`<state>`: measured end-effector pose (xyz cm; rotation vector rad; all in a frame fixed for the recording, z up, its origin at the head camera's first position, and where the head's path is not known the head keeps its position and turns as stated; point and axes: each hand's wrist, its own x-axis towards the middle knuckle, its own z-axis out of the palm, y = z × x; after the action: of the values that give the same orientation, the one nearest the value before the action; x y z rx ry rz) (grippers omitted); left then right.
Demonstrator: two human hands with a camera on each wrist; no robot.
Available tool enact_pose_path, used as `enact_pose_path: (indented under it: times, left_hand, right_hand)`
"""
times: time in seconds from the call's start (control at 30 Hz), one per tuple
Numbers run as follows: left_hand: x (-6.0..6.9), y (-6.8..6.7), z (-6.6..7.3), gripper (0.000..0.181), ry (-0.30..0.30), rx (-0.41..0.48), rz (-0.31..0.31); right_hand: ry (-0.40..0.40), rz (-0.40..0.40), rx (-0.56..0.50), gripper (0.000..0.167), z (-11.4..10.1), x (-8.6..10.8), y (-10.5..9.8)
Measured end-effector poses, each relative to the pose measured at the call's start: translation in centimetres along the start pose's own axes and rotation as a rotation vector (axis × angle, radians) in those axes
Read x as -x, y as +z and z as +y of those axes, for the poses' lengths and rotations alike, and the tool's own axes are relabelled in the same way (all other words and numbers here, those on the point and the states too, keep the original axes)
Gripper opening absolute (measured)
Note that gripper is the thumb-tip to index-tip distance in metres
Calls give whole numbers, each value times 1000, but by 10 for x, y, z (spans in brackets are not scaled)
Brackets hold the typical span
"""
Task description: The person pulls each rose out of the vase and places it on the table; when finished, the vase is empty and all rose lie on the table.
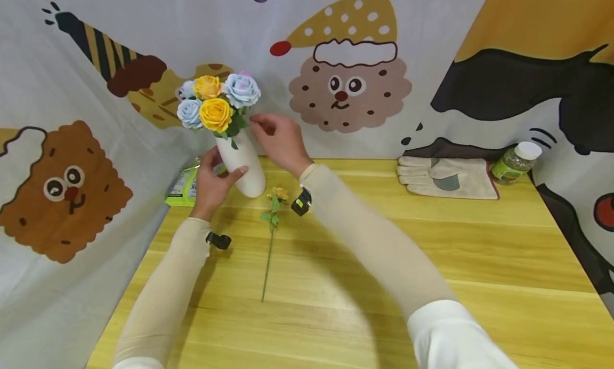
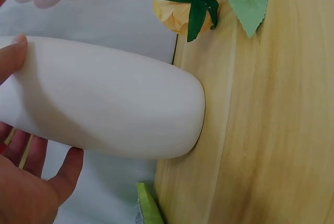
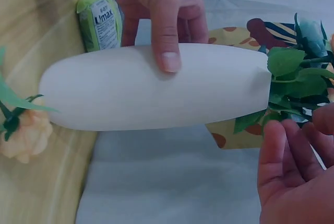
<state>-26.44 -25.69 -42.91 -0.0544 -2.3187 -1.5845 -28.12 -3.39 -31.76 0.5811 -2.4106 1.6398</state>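
Observation:
A white vase (image 1: 242, 163) stands on the table, holding several light blue roses (image 1: 242, 90) and yellow roses (image 1: 216, 114) with green leaves. My left hand (image 1: 213, 182) grips the vase around its side; in the right wrist view its thumb lies across the white wall. Beside the vase mouth is my right hand (image 1: 283, 142), fingers loosely bent close to the leaves (image 3: 292, 78). Nothing shows between those fingers, though leaves partly cover the spot. A single yellow rose (image 1: 279, 193) with a long green stem lies on the table just right of the vase base.
Behind the left hand sits a green and white packet (image 1: 183, 186). Pale work gloves (image 1: 448, 178) and a white-capped jar (image 1: 515, 163) are at the back right of the wooden table (image 1: 431, 251). A patterned cloth (image 1: 216, 27) hangs behind.

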Motion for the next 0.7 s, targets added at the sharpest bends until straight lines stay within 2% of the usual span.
enact_pose_path:
  times: [0.2,0.37,0.5,0.7]
  left_hand:
    - [1,0,-1,83,-26,-29,5]
    - [1,-1,2,82,-39,4,5]
    - [0,-1,4,81,-35,15,11]
    - [-1,1,1,81,-37,16,15]
  right_hand:
    - [59,-35,-10,31,-6,-16,11]
    - [112,-66,-16,33,-17,-24,18]
    - [148,-56,0,30,-21,-26,20]
    - [171,1,20,28,-20,-26,19]
